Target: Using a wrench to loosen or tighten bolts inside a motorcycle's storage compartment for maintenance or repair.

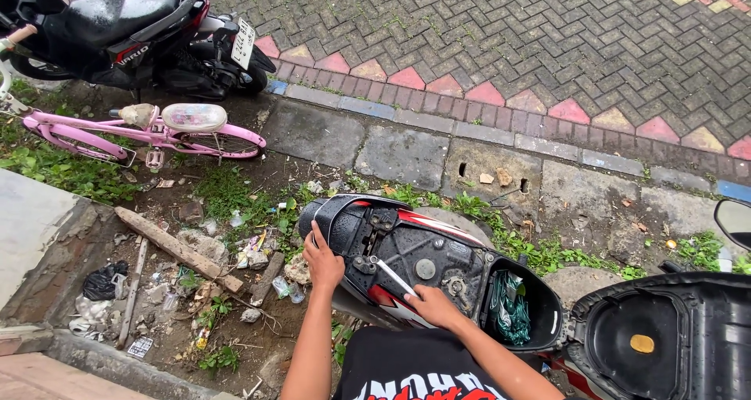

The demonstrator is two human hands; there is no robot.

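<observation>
While gripped, tool (395,278) beside green bundle (512,306).

The ground is in two parts. From twelve to three o'clock runs a grey brick pavement (547,32) laid in herringbone, edged by a band of red triangles and a row of worn kerb slabs (407,153). Below it lies a wet dirt strip (235,322) with patches of weeds.

On the dirt near the middle stands a motor scooter (426,263), its seat swung open. At eleven o'clock a pink bicycle (149,134) rests on the soil, and a black scooter (125,32) stands above it. At eight o'clock lie a broken timber (176,247), stones, a black plastic bag (103,282) and what looks like scattered wrappers.
</observation>
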